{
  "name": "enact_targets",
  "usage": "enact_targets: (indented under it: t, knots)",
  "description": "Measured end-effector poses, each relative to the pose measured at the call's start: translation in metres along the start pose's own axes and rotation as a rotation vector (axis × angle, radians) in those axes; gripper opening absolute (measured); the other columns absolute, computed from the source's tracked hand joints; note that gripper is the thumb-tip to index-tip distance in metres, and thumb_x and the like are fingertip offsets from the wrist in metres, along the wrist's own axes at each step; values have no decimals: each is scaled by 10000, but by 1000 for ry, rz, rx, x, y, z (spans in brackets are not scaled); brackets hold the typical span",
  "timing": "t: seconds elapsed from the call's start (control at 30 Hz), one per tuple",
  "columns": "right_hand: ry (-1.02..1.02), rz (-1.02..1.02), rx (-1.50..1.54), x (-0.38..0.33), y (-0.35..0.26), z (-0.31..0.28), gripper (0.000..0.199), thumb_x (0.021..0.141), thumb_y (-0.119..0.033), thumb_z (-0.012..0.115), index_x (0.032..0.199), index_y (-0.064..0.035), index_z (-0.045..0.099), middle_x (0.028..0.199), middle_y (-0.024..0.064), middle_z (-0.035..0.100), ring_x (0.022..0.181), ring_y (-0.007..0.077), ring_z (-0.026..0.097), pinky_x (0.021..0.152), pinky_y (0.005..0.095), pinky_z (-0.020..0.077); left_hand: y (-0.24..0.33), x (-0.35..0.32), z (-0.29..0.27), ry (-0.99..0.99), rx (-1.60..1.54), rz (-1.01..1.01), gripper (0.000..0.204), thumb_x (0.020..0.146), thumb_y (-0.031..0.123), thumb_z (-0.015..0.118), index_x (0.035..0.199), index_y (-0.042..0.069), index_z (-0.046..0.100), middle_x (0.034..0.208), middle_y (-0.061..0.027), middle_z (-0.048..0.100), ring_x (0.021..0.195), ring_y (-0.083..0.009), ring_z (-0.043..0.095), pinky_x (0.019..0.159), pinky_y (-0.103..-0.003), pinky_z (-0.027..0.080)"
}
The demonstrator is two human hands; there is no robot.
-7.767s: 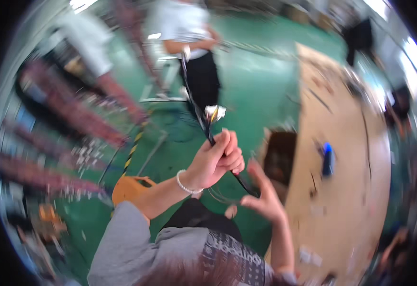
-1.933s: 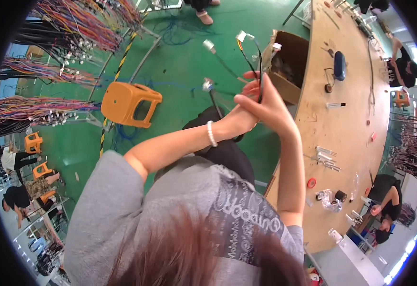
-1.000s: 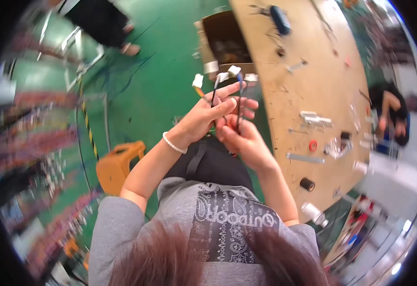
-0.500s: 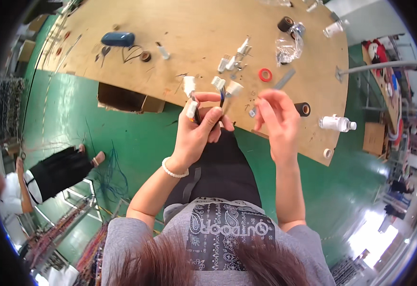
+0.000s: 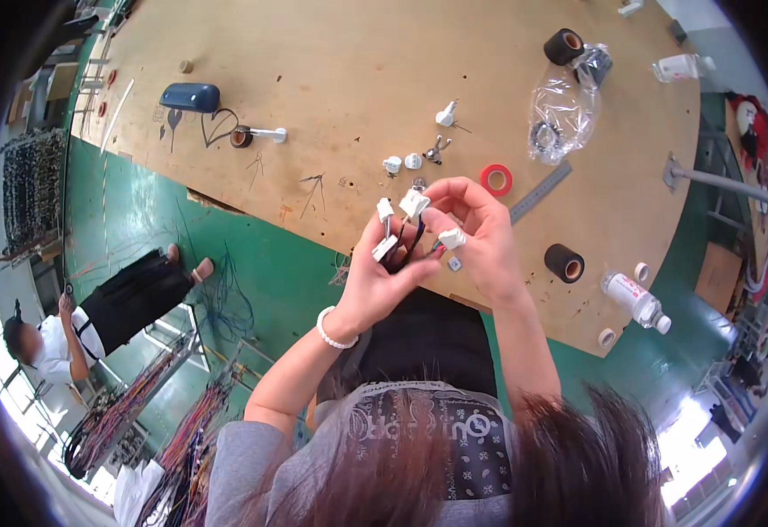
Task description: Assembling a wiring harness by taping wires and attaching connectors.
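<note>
Fingers (image 5: pixel 371 239) of the left hand (image 5: pixel 375 281) are clamping a black-wired harness (image 5: pixel 414 249) with white plug connectors (image 5: pixel 414 204); those of the right hand (image 5: pixel 487 250) are curving beside them, grip indeterminable. Harness is being held at the near edge of the wooden table (image 5: pixel 313 88); red tape roll (image 5: pixel 496 179) and metal ruler (image 5: pixel 542 191) are lying inside that edge.

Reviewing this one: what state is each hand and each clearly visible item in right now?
White plastic connectors: on the ends of thin dark wires.
Left bare hand: closed around the wires.
Right bare hand: fingers bent at the connectors; grip unclear.
Clear plastic bottle: capped.
Silver metal ruler: lying flat on the light-brown wooden table.
Round red tape roll: lying flat.
Transparent plastic bag: crumpled.
Oblong dark-blue case: appears closed.
</note>
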State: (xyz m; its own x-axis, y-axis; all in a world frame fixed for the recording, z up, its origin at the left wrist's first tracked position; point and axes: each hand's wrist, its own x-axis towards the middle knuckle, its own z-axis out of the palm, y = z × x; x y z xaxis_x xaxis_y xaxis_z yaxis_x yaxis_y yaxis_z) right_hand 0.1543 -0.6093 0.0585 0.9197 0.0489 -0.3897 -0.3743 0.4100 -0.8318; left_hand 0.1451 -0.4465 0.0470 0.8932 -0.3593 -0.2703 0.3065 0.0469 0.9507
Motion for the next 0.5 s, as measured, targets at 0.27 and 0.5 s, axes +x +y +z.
enact_targets:
  t: [0.27,0.5]
  knots:
    - [223,-72,-61,36,7,-13,264,888,5,676,1147,34,632,873,28,640,675,76,602,599,235,541,-25,38,1,234,111,65,118,1010,94,518,957,-3,478,805,-72,663,610,-95,589,552,-234,469]
    - [450,-163,-320,74,4,-10,239,877,-22,701,1112,6,668,844,20,650,670,61,590,574,208,516,-46,44,17,392,60,-52,163,993,42,535,929,-6,393,824,-125,675,808,-161,717,662,-260,537]
